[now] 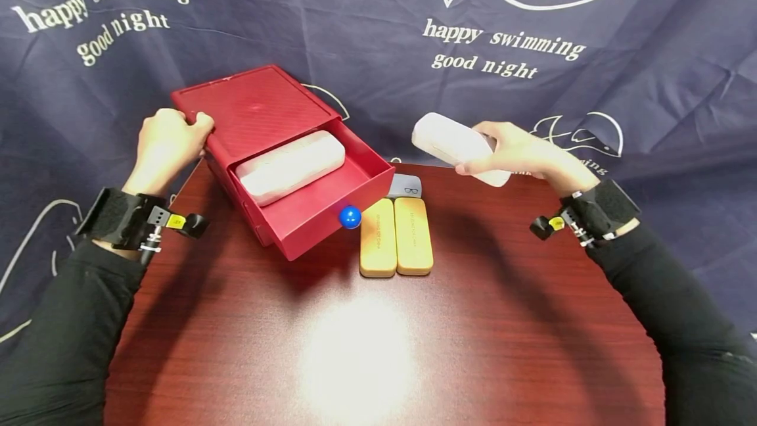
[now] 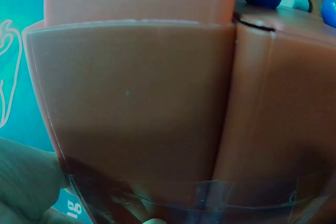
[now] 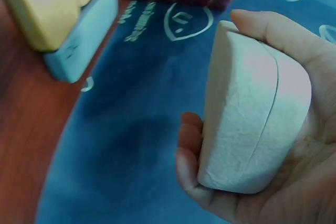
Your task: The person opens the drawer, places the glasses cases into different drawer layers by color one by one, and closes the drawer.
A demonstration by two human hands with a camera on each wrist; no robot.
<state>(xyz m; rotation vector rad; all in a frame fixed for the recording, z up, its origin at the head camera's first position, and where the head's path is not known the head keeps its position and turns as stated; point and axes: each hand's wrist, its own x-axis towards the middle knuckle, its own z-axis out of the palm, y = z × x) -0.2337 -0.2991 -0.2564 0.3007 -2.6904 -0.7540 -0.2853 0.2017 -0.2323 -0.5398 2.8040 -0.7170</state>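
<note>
- Head view: The right hand (image 1: 516, 144) wraps its grip round a white case (image 1: 448, 139), held up off the worktop (image 1: 532, 327). The left hand (image 1: 170, 142) grips the red box (image 1: 254, 107) by its edge. A second white case (image 1: 296, 166) lies in the open drawer (image 1: 325, 221).
- Left wrist view: The box fills it, hiding both white cases.
- Right wrist view: It shows the case's thin seam up close, and fingers on two sides. The case looks light, stiff and maybe slippery; hold its middle.
</note>
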